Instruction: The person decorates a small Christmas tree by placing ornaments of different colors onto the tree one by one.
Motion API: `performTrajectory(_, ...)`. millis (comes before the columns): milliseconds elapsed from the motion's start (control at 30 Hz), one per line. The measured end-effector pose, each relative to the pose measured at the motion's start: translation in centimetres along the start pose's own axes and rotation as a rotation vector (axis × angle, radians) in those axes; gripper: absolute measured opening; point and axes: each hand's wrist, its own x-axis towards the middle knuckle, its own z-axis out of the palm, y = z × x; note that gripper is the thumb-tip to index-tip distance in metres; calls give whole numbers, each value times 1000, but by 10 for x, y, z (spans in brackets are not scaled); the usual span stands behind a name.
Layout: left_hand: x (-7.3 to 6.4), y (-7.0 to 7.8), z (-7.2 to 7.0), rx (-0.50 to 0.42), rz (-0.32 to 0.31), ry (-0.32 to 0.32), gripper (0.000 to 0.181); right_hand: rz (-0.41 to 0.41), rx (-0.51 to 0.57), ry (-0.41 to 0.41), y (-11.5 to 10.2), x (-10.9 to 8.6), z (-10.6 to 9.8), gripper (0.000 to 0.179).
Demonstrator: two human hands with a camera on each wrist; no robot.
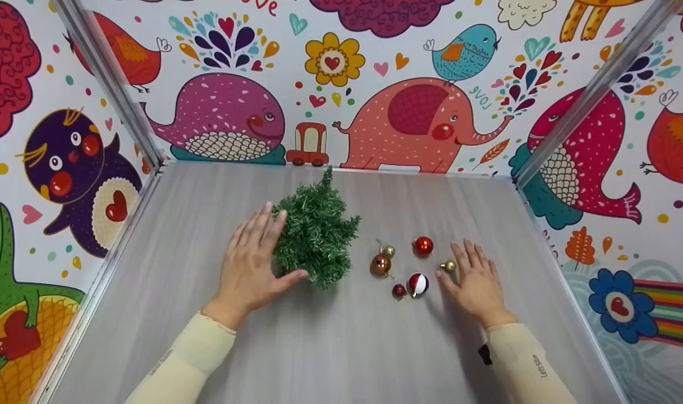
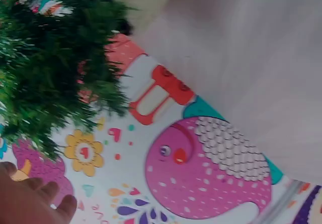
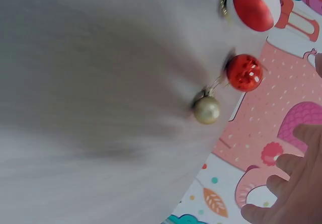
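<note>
A small green artificial Christmas tree [image 1: 317, 235] stands on the grey table; its base is hidden below the branches. My left hand [image 1: 251, 264] is spread at the tree's left side, fingers straight, thumb by the lower branches; I cannot tell whether it touches them. Straight fingers also show on my right hand [image 1: 478, 283], which hovers beside a small gold bauble [image 1: 450, 265]. Left of that bauble lie a shiny red bauble [image 1: 423, 246], a red-and-white bauble [image 1: 418, 284], a small dark red bauble [image 1: 398, 290], a copper bauble [image 1: 381, 265] and another small gold bauble [image 1: 389, 251].
Walls printed with cartoon animals surround the grey table [image 1: 330, 348] at the back and both sides. Metal rails [image 1: 594, 95] run along the wall corners. Something small and black [image 1: 485, 354] shows at the right sleeve.
</note>
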Motion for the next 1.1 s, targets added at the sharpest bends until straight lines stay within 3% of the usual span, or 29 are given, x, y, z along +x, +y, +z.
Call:
performTrajectory(167,16,17,8,-23,41,19,103,-55,-3,13,-11,-4,6,78)
performTrajectory(367,19,23,16,-32,58,31,88,-121,-21,33,-25,-9,12,78)
performTrajectory(567,19,26,20,-37,64,45,74,-242,-39,84,-42,-13,19,73)
performTrajectory(767,21,25,20,-20,48,39,62,-408,-92,146,-57,-13,30,48)
performTrajectory(1100,21,24,21,-22,44,30,57,-509,-142,194,-70,-10,47,34)
